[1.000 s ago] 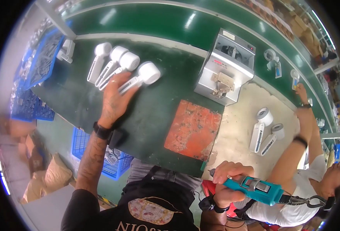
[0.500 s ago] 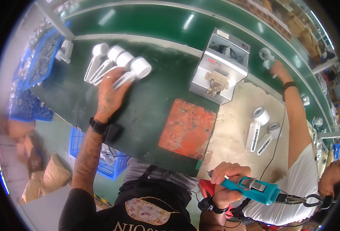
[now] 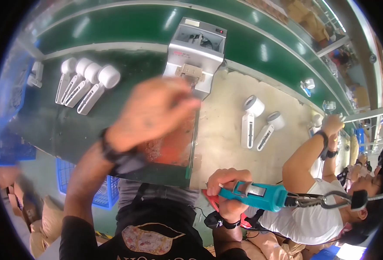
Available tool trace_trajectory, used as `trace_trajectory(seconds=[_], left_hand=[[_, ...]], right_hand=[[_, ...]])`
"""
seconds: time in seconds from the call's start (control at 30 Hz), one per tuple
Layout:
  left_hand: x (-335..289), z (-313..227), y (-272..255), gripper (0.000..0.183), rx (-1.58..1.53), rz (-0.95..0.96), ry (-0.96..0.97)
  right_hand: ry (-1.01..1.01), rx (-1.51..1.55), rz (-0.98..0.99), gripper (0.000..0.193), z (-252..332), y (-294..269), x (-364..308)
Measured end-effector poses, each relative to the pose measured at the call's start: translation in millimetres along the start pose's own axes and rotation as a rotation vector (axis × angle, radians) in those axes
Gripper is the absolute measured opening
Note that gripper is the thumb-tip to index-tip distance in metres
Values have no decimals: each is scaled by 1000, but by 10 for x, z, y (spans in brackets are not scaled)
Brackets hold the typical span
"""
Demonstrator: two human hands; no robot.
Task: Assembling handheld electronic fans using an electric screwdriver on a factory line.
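Screwdriver [image 3: 271,199] lies sideways, right and in front of the silver machine [image 3: 193,57], with the right hand [image 3: 231,209] wrapped around it. The left hand [image 3: 150,115] is nearer the machine, too blurry to tell its grip.

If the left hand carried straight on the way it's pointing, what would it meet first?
Probably the silver machine, around its front bracket; the left hand overlaps the machine in this view, so any gap is unclear.
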State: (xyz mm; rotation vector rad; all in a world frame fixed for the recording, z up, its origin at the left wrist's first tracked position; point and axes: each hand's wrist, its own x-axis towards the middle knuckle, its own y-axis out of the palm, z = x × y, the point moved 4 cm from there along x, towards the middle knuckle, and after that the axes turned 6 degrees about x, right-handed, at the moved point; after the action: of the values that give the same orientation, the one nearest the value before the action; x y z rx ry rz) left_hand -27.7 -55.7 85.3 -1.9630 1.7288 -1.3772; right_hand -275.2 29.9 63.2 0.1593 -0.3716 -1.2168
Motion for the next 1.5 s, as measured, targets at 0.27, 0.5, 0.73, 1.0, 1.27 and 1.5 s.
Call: trace_trajectory(seconds=[0.27,0.5,0.73,1.0,1.27,1.5], left_hand=[[484,-473,1958,45,102,200,94],[473,-391,1670,33,-71,281,-47],[-82,-377,631,24,-271,212,96],[-547,-11,357,33,-31,178,216],[-614,184,373,36,-44,206,226],[-603,214,352,34,-156,239,243]], right_hand=[[-58,70,-11,46,-50,-24,-170],[-89,-71,-122,51,0,-209,-150],[-117,-129,-217,64,-131,-298,282],[-64,-233,-205,82,-173,29,524],[-171,-1,-160,84,-119,431,772],[-203,-79,-163,84,-203,546,967]])
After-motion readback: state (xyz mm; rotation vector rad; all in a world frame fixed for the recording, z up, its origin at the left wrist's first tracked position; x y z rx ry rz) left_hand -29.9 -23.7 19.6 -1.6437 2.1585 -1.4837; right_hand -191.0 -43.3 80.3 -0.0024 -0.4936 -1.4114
